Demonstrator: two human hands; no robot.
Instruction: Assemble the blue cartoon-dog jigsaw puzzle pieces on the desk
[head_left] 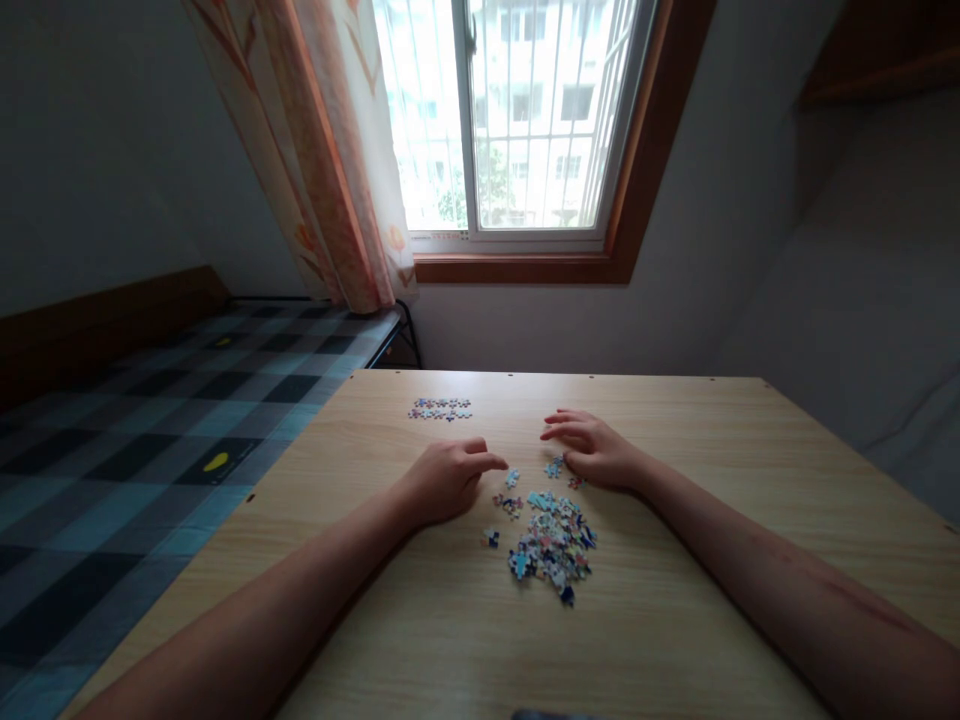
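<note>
A heap of small jigsaw puzzle pieces [556,540] lies on the wooden table between my forearms. My left hand [454,478] rests left of the heap, its index finger stretched toward a light blue puzzle piece [512,478]; the other fingers curl under. My right hand [596,450] is to the right with fingers spread, its thumb beside a few loose blue pieces [553,467]. No piece shows in its grasp. Farther back, two short rows of puzzle pieces [441,409] lie lined up. Another loose piece [490,538] sits left of the heap.
The pale wooden table [712,430] reaches toward a wall with a barred window [536,120]. On the left stands a bed [300,350] with a checked cover, beside an orange curtain [322,150]. A dark object [555,715] shows at the bottom edge.
</note>
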